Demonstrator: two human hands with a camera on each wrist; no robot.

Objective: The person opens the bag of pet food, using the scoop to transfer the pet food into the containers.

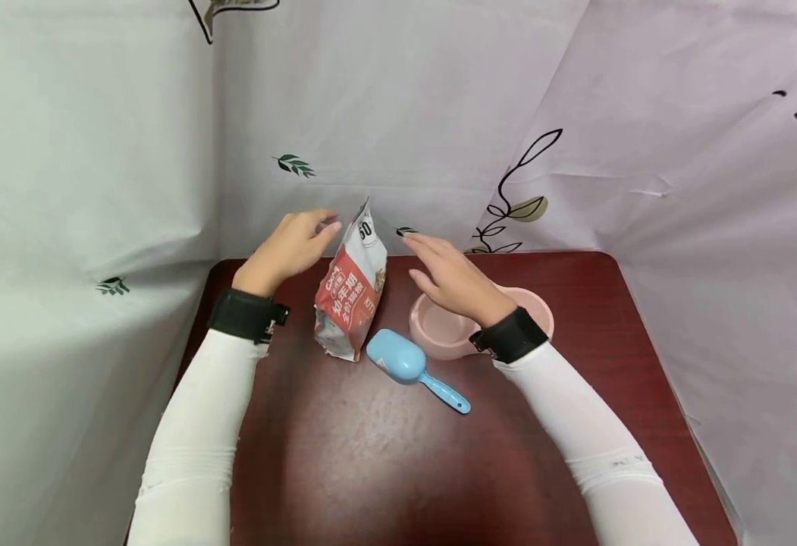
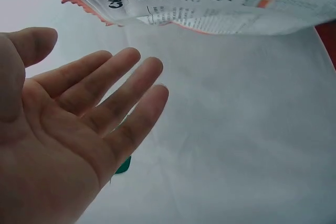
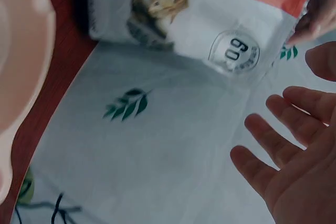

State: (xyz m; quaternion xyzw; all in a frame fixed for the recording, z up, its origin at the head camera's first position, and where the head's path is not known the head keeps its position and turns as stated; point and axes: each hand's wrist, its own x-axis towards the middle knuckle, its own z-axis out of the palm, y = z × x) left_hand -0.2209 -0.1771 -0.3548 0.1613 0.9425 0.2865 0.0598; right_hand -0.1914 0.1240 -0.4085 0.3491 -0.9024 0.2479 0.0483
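Crinkly foil bag [image 1: 352, 292] upright btwn open hands, untouched.

Only thing you can actually read here is the food bag [image 1: 352, 292]. Your right wrist view shows "60" in a round badge near its top, next to a cat picture. The red front has big white Chinese characters; the white back has fine print, too small to make out.
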